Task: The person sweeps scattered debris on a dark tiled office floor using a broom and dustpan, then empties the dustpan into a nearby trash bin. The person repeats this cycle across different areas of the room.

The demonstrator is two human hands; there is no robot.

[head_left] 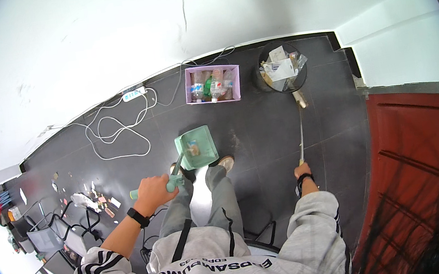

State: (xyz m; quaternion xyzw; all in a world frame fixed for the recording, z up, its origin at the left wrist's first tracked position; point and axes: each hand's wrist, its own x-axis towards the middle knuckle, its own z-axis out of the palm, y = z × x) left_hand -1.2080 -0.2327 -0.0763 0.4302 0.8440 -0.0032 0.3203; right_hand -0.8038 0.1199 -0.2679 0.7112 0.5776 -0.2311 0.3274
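Observation:
My left hand (155, 194) is closed round the green handle of a dustpan. The dustpan's pale green tray (208, 141) is at floor level just ahead of my shoes, with a small orange and white scrap (193, 148) in it. On the right, my right hand (302, 170) is wrapped round the thin stick of a broom (301, 134). Its stick points away from me, and its whitish head rests on the floor beside a dark trash bin (305, 77). Crumpled papers and plastic wrappers (279, 68) fill that bin to its rim.
A pink box (188, 92) of plastic bottles stands near the wall. Left of it lie a power strip (134, 94) and a looped white cable (118, 157). Scattered litter (86, 201) covers floor near chairs (72, 242) at left. A red door (414, 161) stands at right.

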